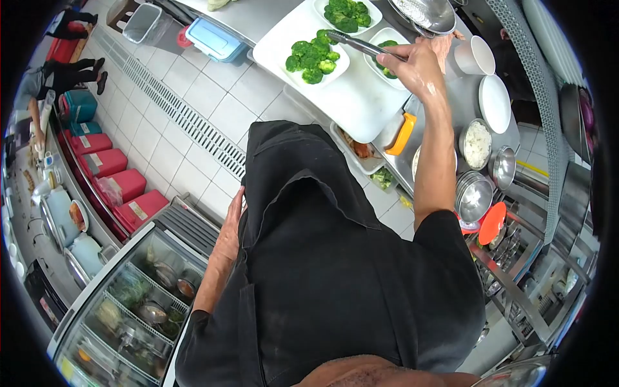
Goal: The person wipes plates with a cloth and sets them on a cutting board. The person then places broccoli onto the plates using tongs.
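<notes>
My right hand (pixel 416 68) is closed round a pair of dark metal tongs (pixel 361 45). Their tips reach broccoli (pixel 314 59) heaped on a white plate (pixel 343 63); whether they grip a floret I cannot tell. Two more white plates of broccoli, one at the back (pixel 348 14) and one under the tongs (pixel 387 69), stand nearby. All three are on a white cutting board (pixel 348 106). Down by my side, my left hand (pixel 230 227) lies against the black apron (pixel 284 161), fingers stretched and partly hidden, with nothing visible in it.
Another person's hand (pixel 442 48) is beside a metal pan (pixel 435 14). Right of the board are a yellow-handled tool (pixel 403 133), a bowl of white rice (pixel 477 143), a white plate (pixel 494 103) and stacked metal bowls (pixel 474 197). A glass-topped food case (pixel 122 309) stands behind left.
</notes>
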